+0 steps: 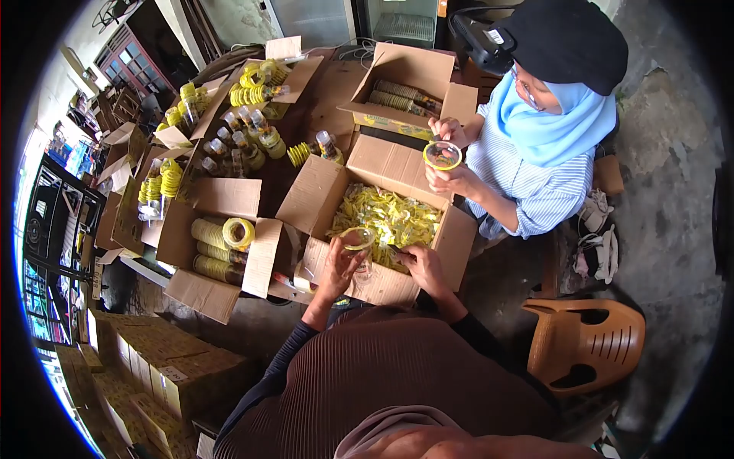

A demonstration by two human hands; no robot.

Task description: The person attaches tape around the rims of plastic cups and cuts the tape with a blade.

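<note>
My left hand (342,264) is wrapped round a clear plastic cup (359,243) with a yellow rim, at the near left edge of an open cardboard box. Inside that box (313,183) lies a heap of small yellow-and-clear packets (390,216). Over the box's near right part, my right hand (422,266) has its fingers pinched together; a small dark thing shows at the fingertips, too small to name. The two hands are apart, with the packets between and beyond them.
A co-worker (535,153) at the right holds another yellow-rimmed cup (443,155). Stacked cups fill boxes at the left (183,237) and back (413,65). Clear jars (241,141) stand on the table. An orange plastic chair (585,344) is at the lower right.
</note>
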